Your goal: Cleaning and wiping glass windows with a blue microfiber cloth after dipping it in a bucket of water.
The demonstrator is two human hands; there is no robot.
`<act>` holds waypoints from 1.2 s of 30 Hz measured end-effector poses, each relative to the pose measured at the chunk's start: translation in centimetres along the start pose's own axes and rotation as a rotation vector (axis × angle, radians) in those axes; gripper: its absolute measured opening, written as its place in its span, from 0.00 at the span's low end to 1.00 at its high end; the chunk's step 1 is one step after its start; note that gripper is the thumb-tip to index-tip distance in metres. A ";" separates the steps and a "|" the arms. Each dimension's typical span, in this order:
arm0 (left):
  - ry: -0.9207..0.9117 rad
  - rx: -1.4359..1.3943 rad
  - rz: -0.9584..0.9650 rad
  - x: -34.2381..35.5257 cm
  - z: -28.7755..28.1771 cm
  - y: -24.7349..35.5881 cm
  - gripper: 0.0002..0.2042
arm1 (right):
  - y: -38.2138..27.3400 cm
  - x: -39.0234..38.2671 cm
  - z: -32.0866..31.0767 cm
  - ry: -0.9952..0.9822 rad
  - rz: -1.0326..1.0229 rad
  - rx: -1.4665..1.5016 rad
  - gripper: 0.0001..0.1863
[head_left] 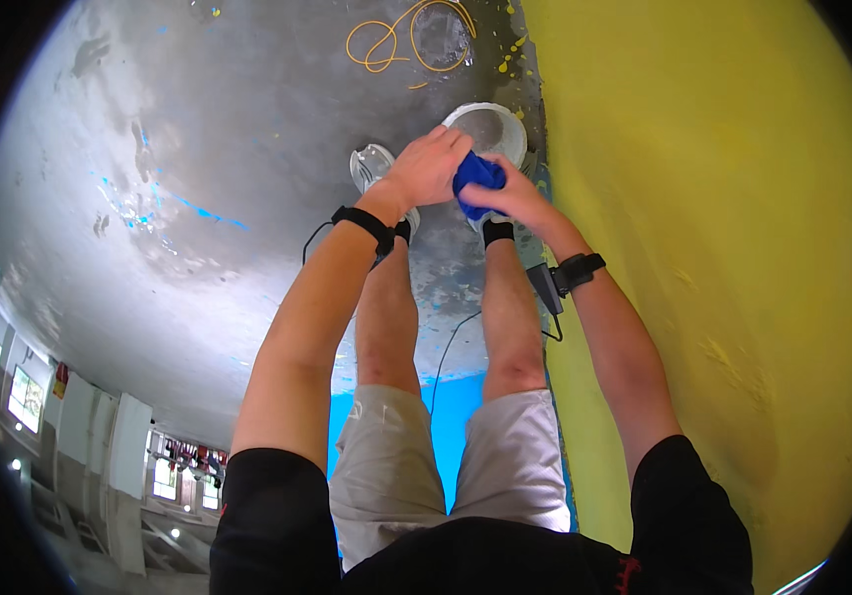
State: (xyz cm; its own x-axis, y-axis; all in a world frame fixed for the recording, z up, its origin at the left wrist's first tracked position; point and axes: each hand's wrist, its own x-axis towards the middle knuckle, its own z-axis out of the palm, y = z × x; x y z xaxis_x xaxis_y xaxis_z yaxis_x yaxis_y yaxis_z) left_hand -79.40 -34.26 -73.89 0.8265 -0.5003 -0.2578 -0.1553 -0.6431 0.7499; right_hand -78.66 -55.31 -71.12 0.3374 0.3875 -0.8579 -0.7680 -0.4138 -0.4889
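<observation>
A bunched blue cloth (478, 181) is between my two hands, above and in front of a white bucket (518, 124). My left hand (430, 167) is closed at the cloth's left side, its fingers bent over the top. From the right, my right hand (519, 194) wraps its fingers and thumb round the cloth and looks slightly blurred. The bucket stands on the floor by the wall, its near side hidden behind my hands and the cloth. Whatever lies in its bottom is hard to make out.
A yellow wall (703, 248) rises close on my right. Loops of orange cord (374, 48) lie on the grey floor (237, 129) ahead, near yellow and blue paint spots. My white shoe (371, 164) is left of the bucket. Black cables hang from both wrist straps.
</observation>
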 end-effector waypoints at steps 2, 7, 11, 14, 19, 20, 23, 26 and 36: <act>0.022 -0.111 -0.073 0.6 0.7 0.2 0.16 | 2.7 -0.2 -1.7 -0.026 0.106 0.387 0.39; 0.026 -0.149 0.056 1.0 0.6 1.0 0.15 | 4.5 0.0 -3.5 -0.077 0.265 0.974 0.35; 0.018 -0.155 0.093 0.9 0.9 2.2 0.16 | 5.6 -0.4 -4.0 -0.092 0.318 1.026 0.34; -0.018 -0.146 0.141 1.0 0.4 2.5 0.20 | 6.0 -0.7 -3.9 -0.388 0.351 0.959 0.32; -0.022 -0.175 0.307 1.0 -0.7 2.9 0.19 | 4.3 -1.1 -3.4 -0.445 0.217 0.853 0.33; -0.023 -0.176 0.304 0.7 -0.9 3.1 0.19 | 3.8 -1.3 -2.9 -0.378 0.175 0.918 0.33; -0.038 -0.171 0.401 1.1 -1.2 3.6 0.19 | 3.7 -1.4 -3.3 -0.420 0.237 0.871 0.32; -0.055 -0.187 0.362 0.5 -1.2 3.2 0.19 | 3.0 -1.5 -2.9 -0.432 0.285 0.809 0.32; -0.148 -0.140 0.320 -1.2 0.9 3.9 0.37 | 0.0 -1.8 -1.8 -0.526 0.401 0.198 0.31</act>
State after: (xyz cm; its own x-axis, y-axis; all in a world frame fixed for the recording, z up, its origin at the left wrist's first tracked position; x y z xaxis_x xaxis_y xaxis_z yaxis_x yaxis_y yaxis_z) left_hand -81.50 -36.66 -71.23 0.6595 -0.7481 -0.0741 -0.3095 -0.3601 0.8801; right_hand -78.33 -57.50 -69.83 -0.2645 0.6048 -0.7512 -0.8800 -0.4700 -0.0685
